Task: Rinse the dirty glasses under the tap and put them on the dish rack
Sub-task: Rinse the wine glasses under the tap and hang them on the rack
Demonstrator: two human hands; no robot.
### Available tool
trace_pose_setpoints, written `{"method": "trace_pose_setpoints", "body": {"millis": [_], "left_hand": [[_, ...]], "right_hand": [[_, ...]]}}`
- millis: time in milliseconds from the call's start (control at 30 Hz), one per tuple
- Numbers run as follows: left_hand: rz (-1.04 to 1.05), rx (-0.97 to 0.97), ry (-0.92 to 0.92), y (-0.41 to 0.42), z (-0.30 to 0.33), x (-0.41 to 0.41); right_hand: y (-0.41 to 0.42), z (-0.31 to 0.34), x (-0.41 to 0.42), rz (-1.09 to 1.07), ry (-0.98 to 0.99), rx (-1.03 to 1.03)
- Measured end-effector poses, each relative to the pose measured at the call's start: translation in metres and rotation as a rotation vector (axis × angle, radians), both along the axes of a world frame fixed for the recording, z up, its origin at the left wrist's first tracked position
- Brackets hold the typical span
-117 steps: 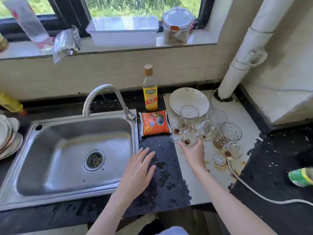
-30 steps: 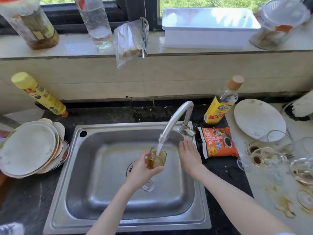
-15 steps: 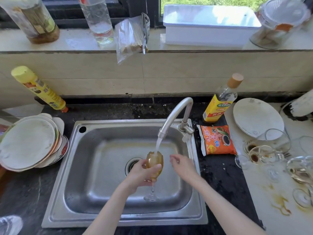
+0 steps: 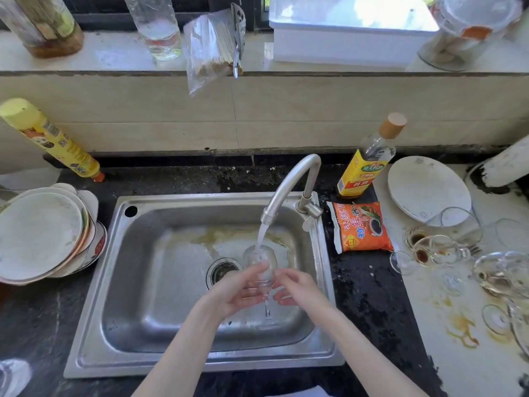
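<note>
Both hands [image 4: 267,287] partly hiding glass [image 4: 259,260]

Both the left hand [image 4: 234,293] and the right hand [image 4: 297,287] cup a stemmed glass [image 4: 259,262] under the running tap [image 4: 289,184], above the sink [image 4: 171,282].

Dark, stained table [image 4: 369,305] with a steel sink [image 4: 160,353] set in. At left, stacked plates [image 4: 40,233] and a yellow bottle [image 4: 51,138] leaning on the wall. At right, a sauce bottle [image 4: 365,164], an orange packet [image 4: 360,227], a white plate [image 4: 426,187], and dirty glasses [image 4: 446,247] clustered on a pale board [image 4: 463,365].
</note>
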State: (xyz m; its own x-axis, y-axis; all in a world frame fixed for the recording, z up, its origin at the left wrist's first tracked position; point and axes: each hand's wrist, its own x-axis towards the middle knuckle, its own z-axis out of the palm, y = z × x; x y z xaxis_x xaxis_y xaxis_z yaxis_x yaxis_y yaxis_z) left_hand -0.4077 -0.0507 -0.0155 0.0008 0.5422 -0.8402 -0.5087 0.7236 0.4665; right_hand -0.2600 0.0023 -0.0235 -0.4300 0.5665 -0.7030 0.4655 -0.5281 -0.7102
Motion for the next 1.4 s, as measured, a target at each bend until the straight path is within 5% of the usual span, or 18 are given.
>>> {"method": "trace_pose_setpoints", "body": {"millis": [467,667,900,1200,1400], "left_hand": [[-0.148,0.41,0.424,0.003,0.019,-0.004],[-0.07,0.462,0.342,0.0,0.023,-0.005],[-0.052,0.428,0.561,0.004,0.023,-0.004],[-0.158,0.018,0.419,-0.01,0.001,-0.003],[-0.231,-0.126,0.385,-0.017,-0.004,-0.005]], "right_hand": [[0.001,0.005,-0.009,-0.176,0.308,0.058],[0.001,0.008,-0.012,-0.15,0.356,0.032],[-0.002,0.01,-0.017,-0.274,0.51,-0.113],[-0.004,0.006,-0.021,-0.082,0.062,-0.27],[-0.009,0.001,-0.018,-0.069,-0.05,-0.327]]}}
